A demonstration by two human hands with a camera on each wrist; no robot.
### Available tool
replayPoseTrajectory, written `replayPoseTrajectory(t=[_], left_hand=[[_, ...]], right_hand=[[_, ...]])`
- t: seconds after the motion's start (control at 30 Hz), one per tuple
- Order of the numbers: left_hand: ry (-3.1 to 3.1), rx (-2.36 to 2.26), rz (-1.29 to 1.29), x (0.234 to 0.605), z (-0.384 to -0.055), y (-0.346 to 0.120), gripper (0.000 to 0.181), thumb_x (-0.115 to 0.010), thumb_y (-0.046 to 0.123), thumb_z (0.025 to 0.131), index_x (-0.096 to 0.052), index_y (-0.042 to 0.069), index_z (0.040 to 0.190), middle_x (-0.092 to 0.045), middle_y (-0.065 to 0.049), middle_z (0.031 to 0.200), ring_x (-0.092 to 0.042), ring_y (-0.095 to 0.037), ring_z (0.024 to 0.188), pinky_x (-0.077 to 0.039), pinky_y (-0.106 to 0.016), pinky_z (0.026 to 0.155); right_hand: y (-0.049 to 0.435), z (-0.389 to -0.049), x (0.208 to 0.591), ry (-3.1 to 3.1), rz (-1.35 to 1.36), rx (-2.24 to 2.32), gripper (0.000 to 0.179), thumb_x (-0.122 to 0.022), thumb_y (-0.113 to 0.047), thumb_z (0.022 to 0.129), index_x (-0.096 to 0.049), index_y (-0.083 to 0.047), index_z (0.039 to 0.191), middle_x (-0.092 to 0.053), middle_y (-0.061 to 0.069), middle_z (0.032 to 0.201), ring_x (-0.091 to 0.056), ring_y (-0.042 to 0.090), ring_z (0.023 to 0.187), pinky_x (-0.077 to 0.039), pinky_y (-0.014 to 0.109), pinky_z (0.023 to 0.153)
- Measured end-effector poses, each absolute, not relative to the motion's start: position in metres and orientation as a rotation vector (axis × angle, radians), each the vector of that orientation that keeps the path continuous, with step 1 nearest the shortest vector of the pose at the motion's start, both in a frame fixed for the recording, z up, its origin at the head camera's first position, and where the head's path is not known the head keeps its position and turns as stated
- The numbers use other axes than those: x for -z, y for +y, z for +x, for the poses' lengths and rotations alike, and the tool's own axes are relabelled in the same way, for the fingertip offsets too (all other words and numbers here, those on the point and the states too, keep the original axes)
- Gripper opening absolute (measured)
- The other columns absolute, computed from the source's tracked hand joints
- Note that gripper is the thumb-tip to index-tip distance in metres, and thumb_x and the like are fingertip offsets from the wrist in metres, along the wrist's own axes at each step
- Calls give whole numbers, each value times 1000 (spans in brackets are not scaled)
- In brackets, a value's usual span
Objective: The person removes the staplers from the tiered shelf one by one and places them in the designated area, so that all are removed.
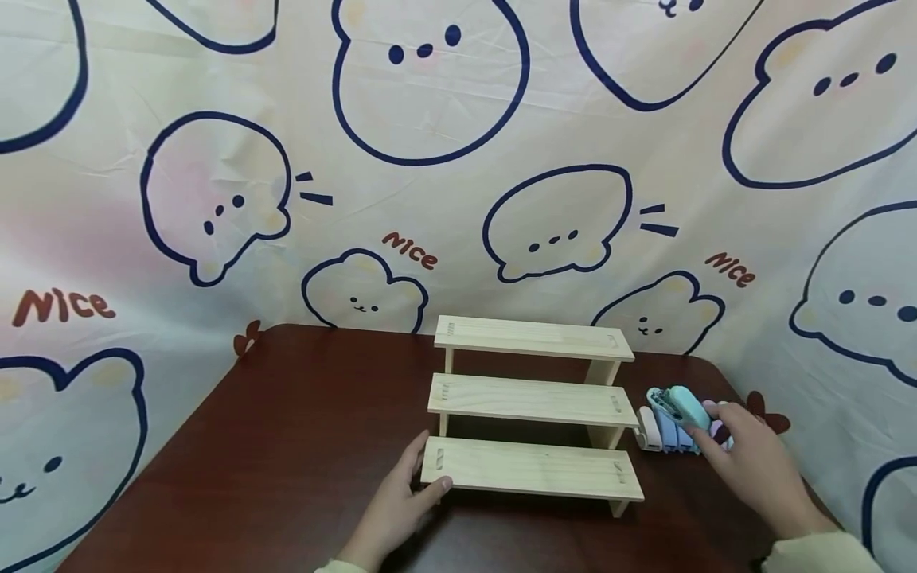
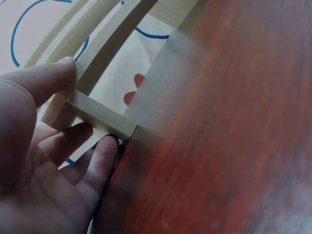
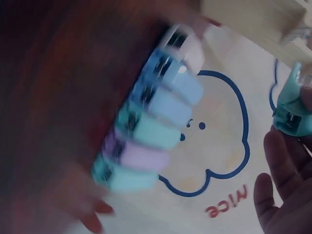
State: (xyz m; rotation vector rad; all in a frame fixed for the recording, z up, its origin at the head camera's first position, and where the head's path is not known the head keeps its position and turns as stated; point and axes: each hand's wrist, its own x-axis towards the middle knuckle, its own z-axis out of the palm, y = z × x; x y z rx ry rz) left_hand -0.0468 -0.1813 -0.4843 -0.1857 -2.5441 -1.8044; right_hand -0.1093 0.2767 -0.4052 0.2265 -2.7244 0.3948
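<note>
A three-tier stepped wooden shelf (image 1: 533, 468) stands on the dark brown table. My left hand (image 1: 396, 503) grips the left end of its lowest board, thumb at the front edge. In the left wrist view, the fingers of the left hand (image 2: 53, 131) reach below that board beside its wooden support (image 2: 102, 117). To the right of the shelf, my right hand (image 1: 752, 461) pinches a small turquoise mini stapler (image 1: 689, 407) between thumb and fingers. It is held above a row of similar staplers, including a white one (image 1: 649, 430) and a blue one (image 1: 668, 430).
In the right wrist view the row continues with a green stapler (image 3: 153, 130), a purple one (image 3: 144, 157) and a turquoise one (image 3: 131, 179). A bear-patterned cloth (image 1: 423, 199) rises behind and beside the table (image 1: 286, 446).
</note>
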Motion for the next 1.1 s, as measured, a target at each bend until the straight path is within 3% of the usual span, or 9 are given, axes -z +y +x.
replayPoseTrajectory(t=[0.1,0.27,0.37,0.5,0.63,0.73,0.87,0.97,1.1], left_hand=[[-2539,1824,-189,485,-47,-179,85,-74,29,93,-25,3,157,-52,-17,147,-53,-28,123,-43,-50,98],[-2540,1837,-177,487,-48,-177,85,-74,29,93,-25,2,157,-51,-18,147,-53,-25,120,-42,-49,98],[-2529,1888,-175,488,-48,-175,86,-74,28,93,-23,3,158,-49,-20,149,-62,-19,94,-51,-38,81],[-2505,1962,-185,488,-49,-173,86,-73,27,94,-21,3,159,-46,-23,150,-53,-14,58,-48,-30,52],[-2535,1869,-180,487,-49,-171,85,-73,30,93,-24,5,158,-52,-17,146,-65,-20,91,-54,-39,79],[-2552,1794,-156,486,-48,-171,83,-74,31,93,-28,7,157,-56,-13,144,-53,-26,124,-41,-52,102],[-2568,1759,-150,483,-49,-172,83,-74,33,92,-30,8,157,-56,-12,144,-52,-29,127,-39,-57,103],[-2593,1773,-136,482,-50,-175,84,-73,35,93,-27,10,158,-54,-14,146,-67,-26,94,-54,-47,82],[-2601,1843,-112,484,-51,-180,86,-72,33,94,-22,11,160,-50,-20,148,-54,-17,48,-49,-33,47]], right_hand=[[268,-106,417,-2660,99,-545,48,-78,-22,89,-61,11,119,-64,27,103,-59,31,79,-54,46,62],[246,-105,423,-2597,-152,-798,48,-74,-33,93,-64,8,114,-66,19,91,-56,28,79,-44,29,54],[236,-107,423,-2569,-295,-890,49,-72,-38,93,-64,7,112,-66,17,87,-52,27,78,-41,27,53],[234,-108,428,-2548,-372,-956,49,-71,-39,93,-64,5,112,-67,18,90,-52,27,80,-40,29,56],[238,-104,439,-2563,-437,-1015,49,-70,-42,93,-66,4,110,-68,18,95,-55,27,84,-41,30,60],[242,-101,450,-2539,-501,-1070,48,-72,-42,92,-66,3,106,-66,16,93,-52,24,82,-40,28,59],[248,-96,464,-2451,-629,-1187,45,-74,-41,90,-66,2,103,-62,9,87,-47,19,77,-39,26,56],[251,-92,473,-2402,-722,-1302,47,-74,-42,90,-65,3,102,-59,5,88,-47,16,76,-42,26,55],[254,-87,482,-2426,-773,-1350,48,-74,-42,90,-64,3,100,-61,7,98,-48,15,80,-45,25,56]])
